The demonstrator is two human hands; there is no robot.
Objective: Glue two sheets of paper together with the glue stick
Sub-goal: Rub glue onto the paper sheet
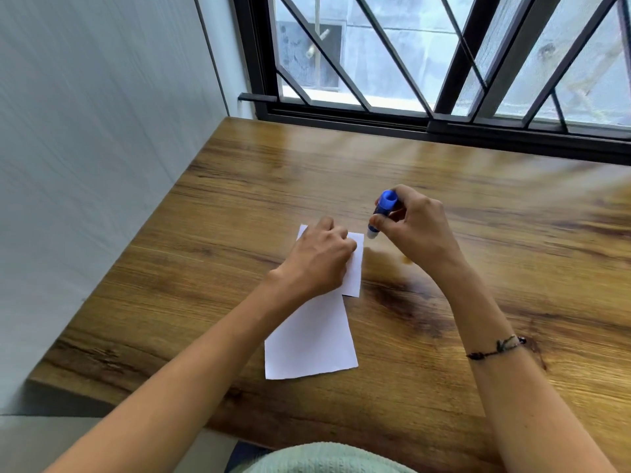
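Two white sheets of paper lie on the wooden table (444, 285). The nearer sheet (309, 339) lies flat in front of me. The farther sheet (355, 268) sits just beyond it, mostly hidden under my left hand (317, 259), which rests on it with curled fingers. My right hand (413, 227) grips a blue glue stick (380, 213), tilted with its white tip pointing down. The tip hovers just off that sheet's far right corner.
A pale wall runs along the table's left edge. A black-framed window with diagonal bars stands behind the far edge. A dark braided bracelet (496, 348) circles my right forearm. Bare wood spreads to the right of the papers.
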